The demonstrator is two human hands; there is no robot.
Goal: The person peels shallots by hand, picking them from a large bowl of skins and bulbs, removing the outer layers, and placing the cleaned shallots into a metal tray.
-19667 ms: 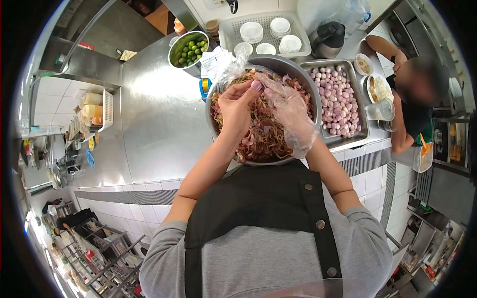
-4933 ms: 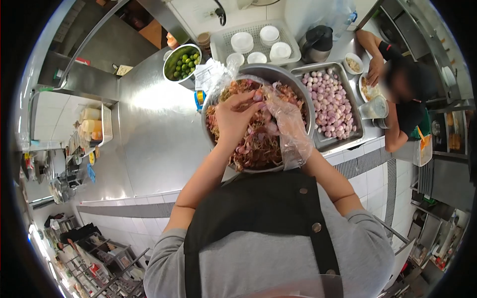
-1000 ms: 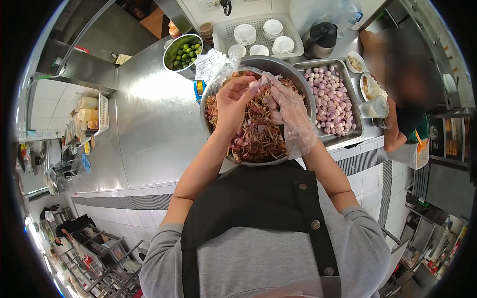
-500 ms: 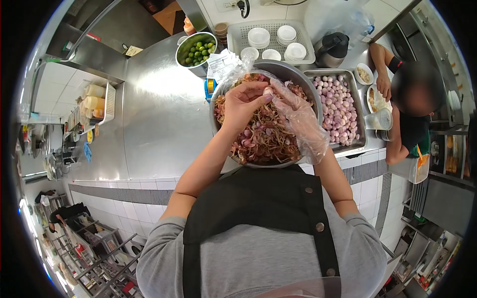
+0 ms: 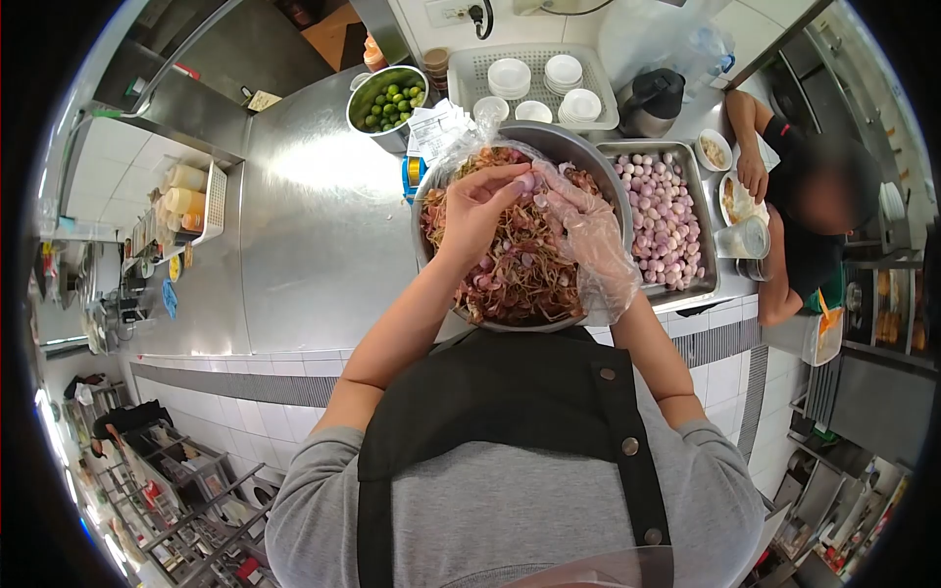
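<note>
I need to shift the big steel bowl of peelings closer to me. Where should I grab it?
Take the bowl by its rolled rim at the left and right sides, hands from above: it is wide, round, without handles, and heaped with peelings.

Over a large round steel bowl (image 5: 588, 147) heaped with reddish-brown shallot skins (image 5: 510, 274), the bare left hand (image 5: 480, 211) and the right hand (image 5: 588, 230), in a clear plastic glove, pinch 1 small pale peeled shallot (image 5: 529, 182) together. A rectangular steel tray (image 5: 698, 186) of peeled shallots sits just beside.
</note>
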